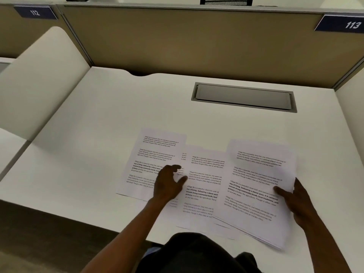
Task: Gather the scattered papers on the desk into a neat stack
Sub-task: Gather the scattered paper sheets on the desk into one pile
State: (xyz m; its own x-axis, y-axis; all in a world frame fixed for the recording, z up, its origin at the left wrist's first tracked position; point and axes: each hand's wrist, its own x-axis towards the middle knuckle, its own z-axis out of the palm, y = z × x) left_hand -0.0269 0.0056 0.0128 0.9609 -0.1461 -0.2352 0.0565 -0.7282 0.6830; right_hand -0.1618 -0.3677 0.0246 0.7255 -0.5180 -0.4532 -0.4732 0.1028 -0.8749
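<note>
Several printed white sheets lie overlapping on the white desk (98, 134) near its front edge. A left sheet (155, 154) lies furthest out, a middle sheet (204, 186) sits partly under its neighbours, and a small fanned pile on the right (254, 174) has its lower edges lifted a little. My left hand (169, 184) rests on the seam between the left and middle sheets with fingers spread and loosely bent. My right hand (297, 201) grips the right edge of the right pile, thumb on top of the page.
A grey cable hatch (244, 97) is set into the desk behind the papers. Tan partition walls (177, 40) close the back and a white divider (39, 79) stands at the left. Blue number tags 112 (35, 12) and 113 (342, 23) sit on the partition.
</note>
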